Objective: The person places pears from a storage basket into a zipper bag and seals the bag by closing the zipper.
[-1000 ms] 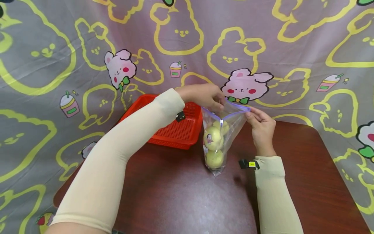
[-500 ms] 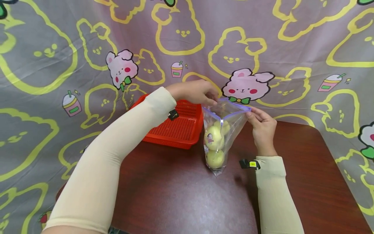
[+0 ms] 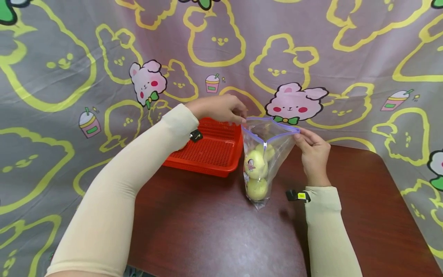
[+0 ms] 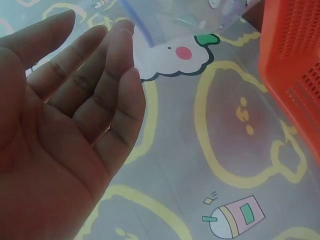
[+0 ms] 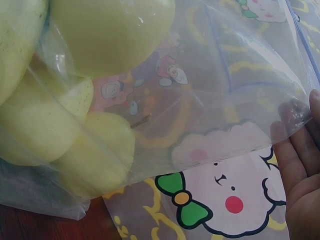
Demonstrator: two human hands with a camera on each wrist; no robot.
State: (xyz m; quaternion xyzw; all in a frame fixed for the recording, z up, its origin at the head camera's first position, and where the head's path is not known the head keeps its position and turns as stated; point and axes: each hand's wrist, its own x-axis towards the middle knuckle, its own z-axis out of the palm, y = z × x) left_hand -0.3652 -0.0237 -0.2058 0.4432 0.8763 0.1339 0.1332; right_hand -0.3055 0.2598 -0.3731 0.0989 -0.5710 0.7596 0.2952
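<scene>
A clear zip bag [image 3: 282, 154] with a purple zip edge stands upright on the table, its mouth spread. Several pale yellow-green fruits [image 3: 256, 163] are stacked inside; in the right wrist view one fruit [image 5: 97, 150] shows a brown stem. My right hand [image 3: 314, 156] pinches the bag's right top corner between thumb and fingers. At the bag's left top corner is my left hand [image 3: 221, 109]. In the left wrist view its fingers [image 4: 100, 100] are loosely bent, the thumb is apart from them, and nothing is held.
A red plastic basket [image 3: 226, 169] stands left of the bag, partly hidden by the left hand and sleeve. A dark brown table [image 3: 207, 215] lies beneath. A cartoon-printed cloth [image 3: 221, 54] hangs close behind it.
My left hand has drawn out of the bag's mouth and moved left toward the basket. My right hand keeps its hold on the bag's corner.
</scene>
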